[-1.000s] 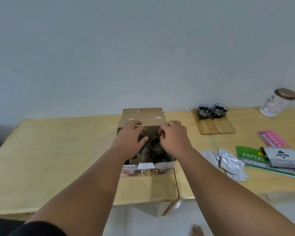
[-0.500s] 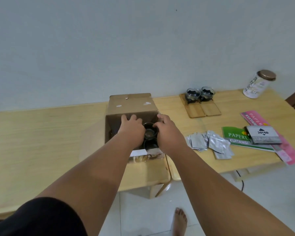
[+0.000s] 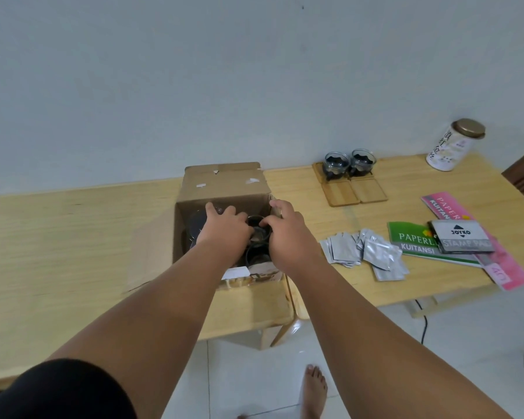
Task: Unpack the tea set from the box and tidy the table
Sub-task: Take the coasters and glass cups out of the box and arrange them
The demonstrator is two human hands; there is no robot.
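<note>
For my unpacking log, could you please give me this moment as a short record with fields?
box: open, on the table
left hand: inside the box, over dark glassware
right hand: at the box's right side, fingers on a dark cup
already out: two cups on coasters
clutter: foil sachets, green booklet, stamp pad, pink booklet, jar
grip: cannot tell

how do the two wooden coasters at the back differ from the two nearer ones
The back coasters each carry a glass cup, so they are mostly hidden; the front coasters lie bare and fully visible. The back pair sits nearer the wall. All four look square, light wood, laid close together in a grid.
</note>
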